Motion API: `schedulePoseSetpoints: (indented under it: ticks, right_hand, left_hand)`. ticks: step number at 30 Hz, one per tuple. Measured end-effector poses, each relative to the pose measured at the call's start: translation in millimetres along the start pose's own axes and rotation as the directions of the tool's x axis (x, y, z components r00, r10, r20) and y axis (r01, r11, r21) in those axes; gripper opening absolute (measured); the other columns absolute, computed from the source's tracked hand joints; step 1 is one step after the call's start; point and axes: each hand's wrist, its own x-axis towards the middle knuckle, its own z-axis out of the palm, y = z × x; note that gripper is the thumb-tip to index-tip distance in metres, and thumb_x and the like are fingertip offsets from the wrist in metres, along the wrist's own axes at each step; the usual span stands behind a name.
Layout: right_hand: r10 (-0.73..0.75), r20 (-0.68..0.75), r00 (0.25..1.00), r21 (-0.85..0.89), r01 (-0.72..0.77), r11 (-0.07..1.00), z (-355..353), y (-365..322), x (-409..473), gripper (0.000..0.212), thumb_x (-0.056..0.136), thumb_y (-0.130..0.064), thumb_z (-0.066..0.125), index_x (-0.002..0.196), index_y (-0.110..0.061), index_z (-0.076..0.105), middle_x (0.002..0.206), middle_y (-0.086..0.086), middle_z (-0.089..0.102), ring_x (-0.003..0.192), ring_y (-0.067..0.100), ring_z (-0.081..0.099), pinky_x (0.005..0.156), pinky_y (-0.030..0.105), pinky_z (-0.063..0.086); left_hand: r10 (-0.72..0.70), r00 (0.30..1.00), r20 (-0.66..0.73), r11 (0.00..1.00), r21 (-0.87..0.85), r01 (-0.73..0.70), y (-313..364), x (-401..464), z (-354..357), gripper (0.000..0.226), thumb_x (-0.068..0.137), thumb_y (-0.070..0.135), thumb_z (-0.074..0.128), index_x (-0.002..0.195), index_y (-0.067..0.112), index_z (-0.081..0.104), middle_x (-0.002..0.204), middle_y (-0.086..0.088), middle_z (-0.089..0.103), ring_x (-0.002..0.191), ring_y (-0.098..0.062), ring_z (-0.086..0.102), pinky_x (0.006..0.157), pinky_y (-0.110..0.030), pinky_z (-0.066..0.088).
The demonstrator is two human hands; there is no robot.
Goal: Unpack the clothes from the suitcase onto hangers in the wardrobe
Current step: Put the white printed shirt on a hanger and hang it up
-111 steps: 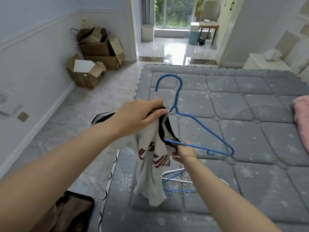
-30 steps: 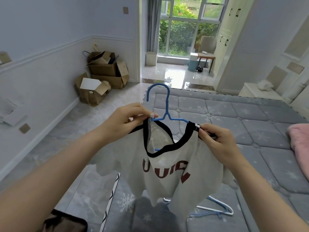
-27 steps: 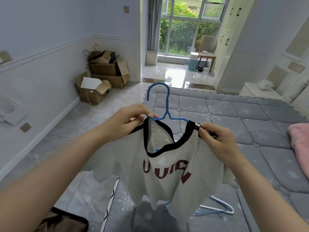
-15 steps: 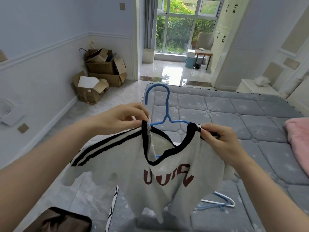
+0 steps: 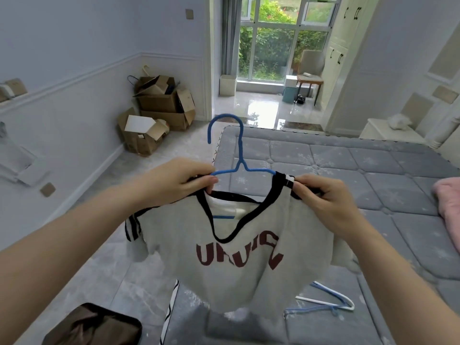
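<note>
A grey T-shirt [image 5: 239,260] with a black collar and dark red letters hangs in front of me on a blue wire hanger [image 5: 240,155]; the hook stands up above the collar. My left hand [image 5: 179,179] pinches the shirt's left shoulder over the hanger arm. My right hand [image 5: 323,197] grips the right shoulder at the collar edge. The open suitcase [image 5: 92,324] shows at the bottom left on the floor, with brown cloth inside.
A grey quilted mattress [image 5: 348,175] fills the right half. Spare white and blue hangers [image 5: 326,301] lie on it below the shirt. A pink cloth [image 5: 448,207] lies at its right edge. Cardboard boxes [image 5: 159,110] stand by the left wall. White cupboard doors [image 5: 341,51] stand beyond.
The shirt's left shoulder has been pulled over the hanger arm and the collar now sits level. My view has tilted slightly; both hands stay on the shoulders.
</note>
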Motion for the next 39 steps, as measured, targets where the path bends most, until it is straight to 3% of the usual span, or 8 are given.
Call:
schedulePoseSetpoints:
  ticks: [6, 9, 12, 16, 21, 28, 34, 39]
  right_hand:
    - [0.008, 0.041, 0.999, -0.244, 0.003, 0.970, -47, 33, 17, 0.047, 0.094, -0.059, 0.045, 0.073, -0.020, 0.059, 0.061, 0.003, 0.055, 0.057, 0.013, 0.046, 0.055, 0.026, 0.032]
    - [0.094, 0.041, 0.995, -0.238, -0.082, 0.968, -66, 48, 24, 0.030, 0.098, -0.046, 0.049, 0.084, -0.031, 0.071, 0.072, -0.015, 0.069, 0.070, 0.006, 0.066, 0.068, 0.024, 0.047]
    - [0.057, 0.175, 0.983, -0.137, -0.033, 0.990, -64, 51, 27, 0.023, 0.096, -0.039, 0.057, 0.110, -0.030, 0.072, 0.097, -0.015, 0.073, 0.092, 0.002, 0.068, 0.081, 0.025, 0.052]
    - [-0.169, 0.188, 0.967, -0.130, 0.195, 0.972, -54, 53, 28, 0.018, 0.097, -0.024, 0.061, 0.093, -0.009, 0.070, 0.074, -0.006, 0.064, 0.069, 0.004, 0.056, 0.061, 0.016, 0.039]
    - [-0.338, 0.207, 0.918, -0.078, 0.360, 0.930, -35, 42, 26, 0.032, 0.100, -0.026, 0.051, 0.075, -0.007, 0.045, 0.062, 0.000, 0.042, 0.058, 0.020, 0.040, 0.054, 0.036, 0.029]
    - [-0.520, 0.206, 0.829, -0.002, 0.532, 0.847, -6, -11, 10, 0.025, 0.101, -0.035, 0.044, 0.092, -0.015, 0.055, 0.083, -0.003, 0.054, 0.074, 0.023, 0.052, 0.061, 0.046, 0.045]
    - [-0.611, 0.198, 0.766, 0.199, 0.579, 0.791, 30, -70, -15, 0.020, 0.101, -0.037, 0.047, 0.093, -0.022, 0.057, 0.067, -0.015, 0.051, 0.060, 0.007, 0.048, 0.053, 0.035, 0.037]
    - [-0.647, 0.293, 0.703, 0.443, 0.500, 0.744, 63, -115, -42, 0.022, 0.101, -0.041, 0.050, 0.088, -0.025, 0.059, 0.061, -0.002, 0.051, 0.054, 0.012, 0.045, 0.050, 0.033, 0.034]
  left_hand:
    - [-0.048, 0.943, -0.330, 0.991, 0.099, 0.085, 12, -5, -11, 0.031, 0.100, 0.039, 0.043, 0.069, 0.036, 0.042, 0.059, 0.009, 0.045, 0.053, -0.010, 0.042, 0.053, -0.033, 0.034]
    - [-0.030, 0.924, -0.382, 0.977, 0.186, 0.108, 24, -6, -15, 0.031, 0.099, 0.044, 0.041, 0.071, 0.032, 0.045, 0.064, 0.012, 0.050, 0.054, -0.010, 0.046, 0.052, -0.024, 0.032]
    - [-0.095, 0.903, -0.419, 0.936, 0.272, 0.225, 43, -1, -9, 0.032, 0.099, 0.045, 0.041, 0.071, 0.031, 0.046, 0.059, 0.005, 0.049, 0.054, -0.014, 0.048, 0.052, -0.035, 0.040]
    - [-0.173, 0.849, -0.499, 0.884, 0.302, 0.357, 78, -8, -1, 0.027, 0.100, 0.051, 0.038, 0.075, 0.048, 0.048, 0.059, 0.008, 0.052, 0.055, -0.013, 0.051, 0.052, -0.038, 0.040]
    - [-0.317, 0.692, -0.648, 0.800, 0.210, 0.563, 120, -43, 19, 0.022, 0.097, 0.048, 0.046, 0.101, 0.031, 0.059, 0.074, 0.010, 0.064, 0.061, -0.013, 0.054, 0.057, -0.040, 0.047]
    - [-0.445, 0.485, -0.753, 0.671, 0.079, 0.737, 191, -123, 40, 0.025, 0.095, 0.055, 0.048, 0.096, 0.033, 0.060, 0.067, 0.008, 0.058, 0.058, -0.010, 0.051, 0.060, -0.037, 0.045]
    - [-0.512, 0.272, -0.814, 0.470, 0.000, 0.883, 263, -204, 50, 0.027, 0.084, 0.063, 0.051, 0.098, 0.042, 0.060, 0.083, 0.014, 0.066, 0.072, -0.007, 0.058, 0.071, -0.040, 0.052]
    - [-0.511, 0.099, -0.854, 0.289, -0.062, 0.955, 338, -275, 70, 0.029, 0.081, 0.066, 0.052, 0.100, 0.044, 0.057, 0.092, 0.022, 0.065, 0.088, -0.002, 0.061, 0.076, -0.039, 0.052]
